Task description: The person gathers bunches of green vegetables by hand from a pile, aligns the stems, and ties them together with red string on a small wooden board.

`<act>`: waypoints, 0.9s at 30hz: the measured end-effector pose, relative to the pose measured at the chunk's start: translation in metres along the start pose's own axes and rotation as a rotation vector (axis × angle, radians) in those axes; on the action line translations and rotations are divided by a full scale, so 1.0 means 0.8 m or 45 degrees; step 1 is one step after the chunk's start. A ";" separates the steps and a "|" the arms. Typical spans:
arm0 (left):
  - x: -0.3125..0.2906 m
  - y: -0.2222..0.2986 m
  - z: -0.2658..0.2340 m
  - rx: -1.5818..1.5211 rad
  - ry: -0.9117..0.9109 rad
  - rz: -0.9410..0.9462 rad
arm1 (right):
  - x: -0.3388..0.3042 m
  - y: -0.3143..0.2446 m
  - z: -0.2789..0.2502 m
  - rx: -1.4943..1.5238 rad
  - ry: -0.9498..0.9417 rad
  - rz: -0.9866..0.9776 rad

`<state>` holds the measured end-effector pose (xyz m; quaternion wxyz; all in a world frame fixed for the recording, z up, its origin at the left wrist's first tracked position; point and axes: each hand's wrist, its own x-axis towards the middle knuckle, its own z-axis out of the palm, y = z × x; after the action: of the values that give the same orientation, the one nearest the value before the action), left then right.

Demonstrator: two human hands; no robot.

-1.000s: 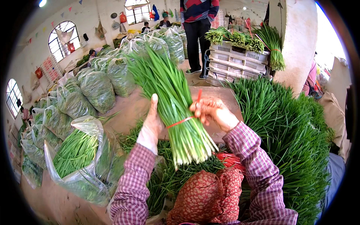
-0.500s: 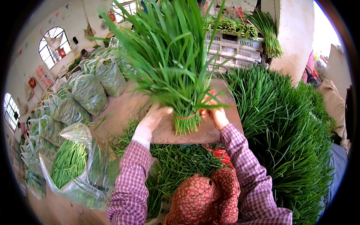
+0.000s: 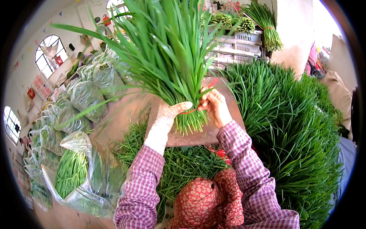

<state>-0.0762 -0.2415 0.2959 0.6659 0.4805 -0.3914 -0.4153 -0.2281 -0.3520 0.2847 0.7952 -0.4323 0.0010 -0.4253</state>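
A large bunch of garlic chives stands above a small brown board, cut stems down and leaves fanning up to the left. My left hand, in a pale glove, is closed around the left side of the bunch, thumb across the stems. A thin red tie circles the lower stems. At the right of the bunch, my right hand pinches the tie, fingers bent, and a loose red end sticks up above them. The leaves hide how the tie runs behind the stems.
Cut chives are heaped at right and below the board. Filled clear bags line the left, with an open bag nearer. White crates stand behind. Red flower-patterned cloth lies between my arms.
My left hand has moved right and up, from beside the bunch to a grip on its stems. My right hand has shifted slightly up and left, still at the tie.
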 end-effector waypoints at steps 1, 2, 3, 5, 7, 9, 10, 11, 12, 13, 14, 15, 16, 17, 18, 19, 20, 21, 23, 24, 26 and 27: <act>-0.001 0.000 0.003 -0.008 -0.004 0.007 | 0.000 0.002 -0.013 0.042 -0.127 -0.017; 0.003 -0.008 0.001 0.016 -0.019 0.086 | -0.001 0.009 -0.022 -0.032 -0.043 0.048; 0.005 -0.016 -0.001 0.039 -0.031 0.159 | -0.007 0.017 -0.029 -0.106 0.043 0.114; 0.006 -0.019 0.004 0.067 0.010 0.079 | -0.019 0.031 -0.036 -0.069 0.157 0.147; 0.009 -0.005 0.010 0.141 -0.017 0.132 | -0.017 0.032 -0.031 -0.046 0.216 0.062; 0.032 0.004 0.012 0.283 -0.047 0.353 | -0.023 0.038 -0.032 0.043 0.139 -0.043; 0.031 0.026 0.039 0.288 -0.038 0.333 | -0.024 0.029 -0.033 0.035 0.140 -0.079; 0.031 0.050 0.060 0.230 -0.143 0.279 | -0.029 0.015 -0.029 0.021 0.143 -0.112; 0.024 0.076 0.062 0.207 -0.207 0.227 | -0.035 0.012 -0.005 0.045 0.116 -0.124; 0.031 0.082 0.057 0.229 -0.277 0.171 | -0.043 0.012 0.008 0.033 0.106 -0.154; 0.036 0.090 0.057 0.256 -0.353 0.117 | -0.051 0.011 0.018 -0.027 0.148 -0.153; 0.035 0.094 0.057 0.238 -0.407 0.019 | -0.061 0.012 0.027 -0.085 0.187 -0.149; 0.046 0.083 0.058 0.279 -0.388 0.014 | -0.070 0.011 0.026 -0.165 0.242 -0.156; 0.052 0.072 0.053 0.333 -0.352 0.007 | -0.077 0.019 0.024 -0.227 0.248 -0.152; 0.055 0.063 0.045 0.389 -0.311 -0.001 | -0.081 0.029 0.026 -0.195 0.235 -0.137; 0.036 0.076 0.054 0.520 -0.241 -0.154 | -0.080 0.033 0.024 -0.226 0.266 -0.101; 0.025 0.076 0.046 0.700 -0.226 -0.141 | -0.077 0.039 0.025 -0.250 0.285 -0.066; 0.015 0.072 0.035 0.882 -0.206 -0.128 | -0.067 0.052 0.017 -0.294 0.257 -0.041; -0.010 0.051 0.039 1.327 -0.171 0.029 | -0.054 0.054 -0.003 -0.407 0.265 0.053; -0.025 0.047 0.048 1.776 -0.269 -0.152 | -0.047 0.050 -0.007 -0.434 0.238 0.064; -0.047 0.023 0.081 2.310 -0.298 -0.205 | -0.031 0.032 -0.002 -0.806 0.196 0.038; -0.052 0.011 0.078 2.386 -0.259 -0.114 | -0.028 0.023 0.000 -0.827 0.175 0.061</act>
<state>-0.1471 -0.2205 0.3135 -0.0454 0.7962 -0.6033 0.0036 -0.2299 -0.3315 0.2639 0.6237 -0.6333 0.2004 -0.4121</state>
